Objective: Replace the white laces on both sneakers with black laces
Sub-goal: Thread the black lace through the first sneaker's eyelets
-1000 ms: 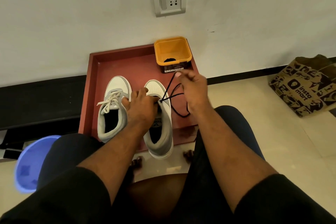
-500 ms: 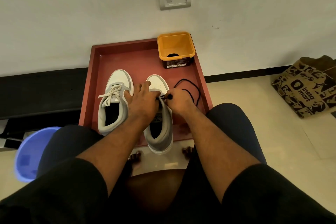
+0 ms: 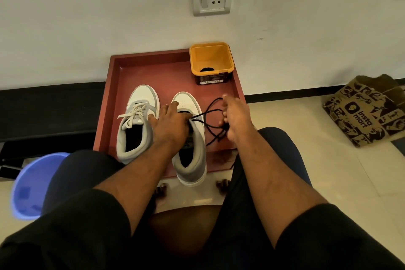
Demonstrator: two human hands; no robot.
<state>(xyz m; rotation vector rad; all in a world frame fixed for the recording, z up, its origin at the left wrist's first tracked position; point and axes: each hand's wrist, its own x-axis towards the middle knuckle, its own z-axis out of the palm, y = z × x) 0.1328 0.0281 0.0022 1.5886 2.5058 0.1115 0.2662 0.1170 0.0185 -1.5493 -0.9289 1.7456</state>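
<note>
Left hand [image 3: 169, 124] pressed on the right sneaker [image 3: 190, 138] to steady it, grip hidden; right hand [image 3: 235, 119] pinching the black lace [image 3: 210, 114], drawing slack through an eyelet.

Left hand [image 3: 169, 124] palm-down, fingers spread; right hand [image 3: 235, 117] raised, fingers curled, pinching.

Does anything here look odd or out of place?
Only mildly: the right sneaker hangs heel-first over the red tray's near edge, while the left sneaker lies fully inside it. Nothing looks spilled or damaged.
</note>
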